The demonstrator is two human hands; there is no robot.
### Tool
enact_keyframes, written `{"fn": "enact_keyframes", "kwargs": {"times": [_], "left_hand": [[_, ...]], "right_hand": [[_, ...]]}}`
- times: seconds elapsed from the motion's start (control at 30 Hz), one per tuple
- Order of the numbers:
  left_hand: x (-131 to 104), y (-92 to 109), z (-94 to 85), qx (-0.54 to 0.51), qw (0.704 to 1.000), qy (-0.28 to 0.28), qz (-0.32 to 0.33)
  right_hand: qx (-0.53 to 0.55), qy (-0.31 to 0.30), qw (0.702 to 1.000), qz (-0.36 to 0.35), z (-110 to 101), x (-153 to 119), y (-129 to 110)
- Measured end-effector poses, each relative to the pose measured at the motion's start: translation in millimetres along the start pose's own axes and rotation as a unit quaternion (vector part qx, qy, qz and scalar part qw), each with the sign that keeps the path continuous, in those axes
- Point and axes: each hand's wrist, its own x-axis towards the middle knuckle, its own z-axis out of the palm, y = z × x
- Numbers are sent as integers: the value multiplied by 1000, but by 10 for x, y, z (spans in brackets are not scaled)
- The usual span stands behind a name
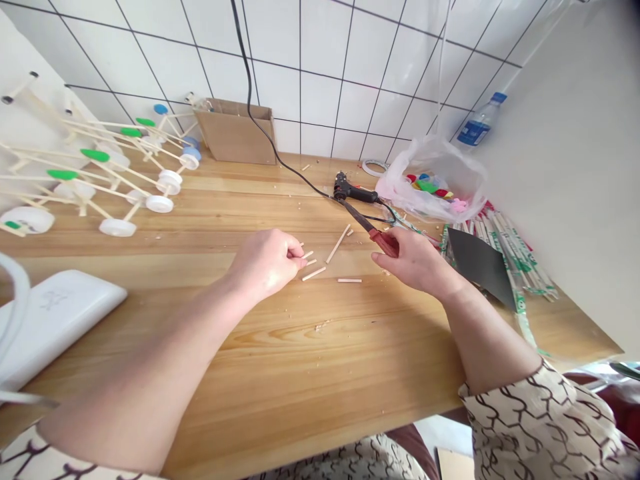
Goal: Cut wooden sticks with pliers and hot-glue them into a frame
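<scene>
My left hand (pixel 270 263) is closed at the middle of the wooden table, its thumb and fingertips pinched by a couple of short pale wooden sticks. What it grips is too small to make out. Beside it lie a short stick (pixel 314 274), a longer slanted stick (pixel 338 244) and another short stick (pixel 349 281). To the right, my right hand (pixel 413 257) is wrapped round the red handle of a dark-bladed tool (pixel 361 219). The blade points up and left, its tip near a black glue gun (pixel 356 193).
Several stick frames with white cap wheels (pixel 117 228) stand at left, near a cardboard box (pixel 237 133). A white device (pixel 65 317) lies front left. At right are a plastic bag of caps (pixel 435 180), a black sheet (pixel 481 267), wrapped sticks (pixel 523 250) and a bottle (pixel 481 123).
</scene>
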Motion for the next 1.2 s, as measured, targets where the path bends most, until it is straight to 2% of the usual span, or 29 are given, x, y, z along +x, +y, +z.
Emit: {"fn": "enact_keyframes", "kwargs": {"times": [0.17,0.4,0.5,0.6,0.7,0.77,0.9,1.2], "left_hand": [[-16,15,18,-2,1000,0,-15],[-26,24,20,-31,999,29,4],[-23,25,21,-34,999,35,4],[-20,35,26,-42,998,46,6],[-13,39,47,-44,998,53,14],[-5,27,76,-41,998,51,22],[5,-9,134,-46,996,53,52],[-80,92,49,-54,997,49,39]], "right_hand": [[-73,8,997,2,117,56,82],[-145,-27,989,26,138,46,37],[-155,31,987,16,155,30,27],[-101,110,986,-72,247,35,14],[-27,91,976,-197,406,63,-71],[-16,55,972,-229,503,84,-160],[-33,13,980,-197,551,100,-303],[-95,-31,988,-115,346,-44,-382]]}}
